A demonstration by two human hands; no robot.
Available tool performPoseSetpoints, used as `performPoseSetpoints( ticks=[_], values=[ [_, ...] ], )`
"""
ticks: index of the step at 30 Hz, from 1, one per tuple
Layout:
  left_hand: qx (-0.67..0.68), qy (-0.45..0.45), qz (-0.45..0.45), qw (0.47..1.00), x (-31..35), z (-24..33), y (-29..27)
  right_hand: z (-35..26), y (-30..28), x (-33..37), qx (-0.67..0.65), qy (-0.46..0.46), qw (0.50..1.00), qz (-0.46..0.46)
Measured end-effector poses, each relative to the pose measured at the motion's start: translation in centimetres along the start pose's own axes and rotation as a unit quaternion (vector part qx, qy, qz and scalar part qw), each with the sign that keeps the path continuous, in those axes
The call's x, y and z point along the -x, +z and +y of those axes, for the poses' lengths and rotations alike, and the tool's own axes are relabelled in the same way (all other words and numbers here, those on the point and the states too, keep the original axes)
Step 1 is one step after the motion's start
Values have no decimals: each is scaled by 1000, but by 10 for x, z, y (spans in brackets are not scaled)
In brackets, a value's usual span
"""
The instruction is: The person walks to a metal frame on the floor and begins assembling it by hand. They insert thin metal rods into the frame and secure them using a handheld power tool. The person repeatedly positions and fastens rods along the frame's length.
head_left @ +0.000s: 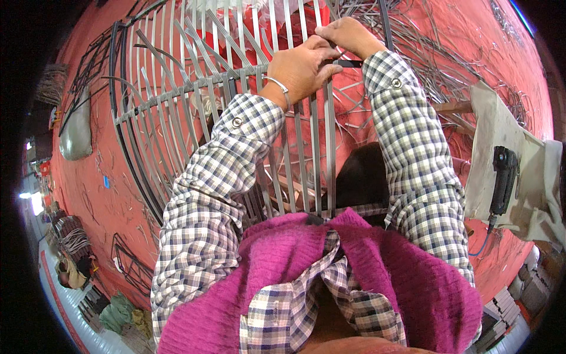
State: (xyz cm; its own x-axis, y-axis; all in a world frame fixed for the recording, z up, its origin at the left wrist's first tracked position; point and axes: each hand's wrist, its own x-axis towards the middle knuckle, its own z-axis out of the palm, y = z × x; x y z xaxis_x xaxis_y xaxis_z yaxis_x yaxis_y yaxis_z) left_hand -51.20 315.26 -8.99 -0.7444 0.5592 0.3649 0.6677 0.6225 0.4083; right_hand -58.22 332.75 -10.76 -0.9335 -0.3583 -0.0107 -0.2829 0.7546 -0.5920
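A dark metal frame (112, 71) stands before me, strung with long flat grey strips (300, 153) running away from me. A crosswise band of woven grey strip (177, 91) crosses them, with several loose strip ends (203, 50) standing up from it. At the right end of this band, my left hand (300, 68) is closed with thumb and fingers on a grey strip. My right hand (352, 38) is just beyond it, fingers bent in a pinch on the strip, partly hidden. A short dark piece (351, 64) shows between the left fingers and the right cuff.
A black hand tool (503, 180) with a cable hangs on a pale cloth (480, 130) at my right. Tangled grey strips (466, 76) litter the red floor (112, 200). Other dark frames (88, 65) lie at the left. Red and white material (236, 29) is behind the frame.
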Motion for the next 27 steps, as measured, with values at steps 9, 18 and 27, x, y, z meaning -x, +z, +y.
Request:
performPoseSetpoints(
  ticks=[9, 18, 27],
  values=[
    [4, -72, -152, 986, -14, -2, 1, -43, 22, 133, -239, 168, 945, 148],
    [74, -26, -82, 994, -9, -2, -2, -69, 6, 148, -457, 167, 864, 129],
    [-15, 17, 12, 1000, -2, -2, 3, -8, 2, 19, -246, 64, 966, 41]
  ],
)
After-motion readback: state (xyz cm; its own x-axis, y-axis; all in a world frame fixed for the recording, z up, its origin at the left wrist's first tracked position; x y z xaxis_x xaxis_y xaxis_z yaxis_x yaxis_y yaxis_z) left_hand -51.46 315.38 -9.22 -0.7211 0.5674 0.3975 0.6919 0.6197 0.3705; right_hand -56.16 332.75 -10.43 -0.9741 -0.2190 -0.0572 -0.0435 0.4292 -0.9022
